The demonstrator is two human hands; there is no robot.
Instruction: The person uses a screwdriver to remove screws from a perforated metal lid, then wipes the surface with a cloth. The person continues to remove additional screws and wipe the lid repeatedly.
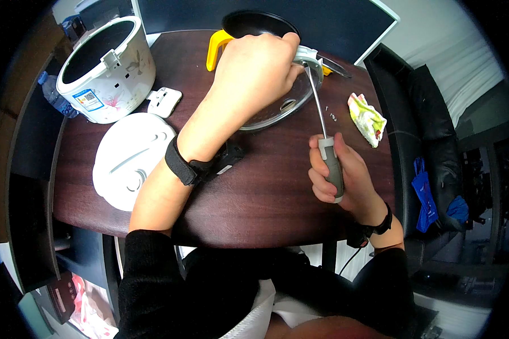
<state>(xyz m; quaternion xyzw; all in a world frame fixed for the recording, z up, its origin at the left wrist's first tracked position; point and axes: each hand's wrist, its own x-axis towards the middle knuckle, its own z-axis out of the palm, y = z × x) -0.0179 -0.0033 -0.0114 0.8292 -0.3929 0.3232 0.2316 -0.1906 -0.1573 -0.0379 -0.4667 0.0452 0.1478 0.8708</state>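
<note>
My right hand [348,175] is wrapped around the grey handle of a screwdriver [323,121]. Its long metal shaft points away from me, and the tip meets the pale rim of a round, see-through lid [307,93]. My left hand [260,70] is closed on that rim beside the tip, holding the lid tilted above the table. The left fingers cover much of the rim, so the exact spot under the tip is hidden. Several small screws [332,117] lie on the table right of the lid.
A white rice cooker body [127,76] stands at the far left, near a small white part [165,101] and a round white cover [116,150]. Behind my left hand are a black bowl-shaped piece [260,21] and a yellow handle [214,52]. A crumpled cloth [367,120] lies right.
</note>
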